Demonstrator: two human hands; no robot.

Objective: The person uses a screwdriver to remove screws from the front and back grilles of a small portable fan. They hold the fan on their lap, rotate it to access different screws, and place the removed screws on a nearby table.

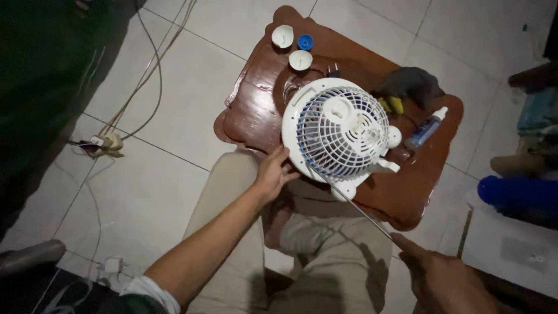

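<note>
A small white fan (pixel 340 131) with a wire grille lies face up on a low brown wooden table (pixel 256 110). My left hand (pixel 272 172) grips the fan's rim at its near left edge. My right hand (pixel 443 278), at the lower right, holds a long thin metal rod (pixel 354 205) whose far tip reaches the fan's near edge. My knees in beige trousers sit under the table's near side.
Two white cups (pixel 283 36) and a blue cap (pixel 305 42) stand at the table's far end. A dark cloth (pixel 412 84), yellow pieces and a small spray bottle (pixel 427 128) lie to the right. Cables and a power strip (pixel 104 142) cross the tiled floor at left.
</note>
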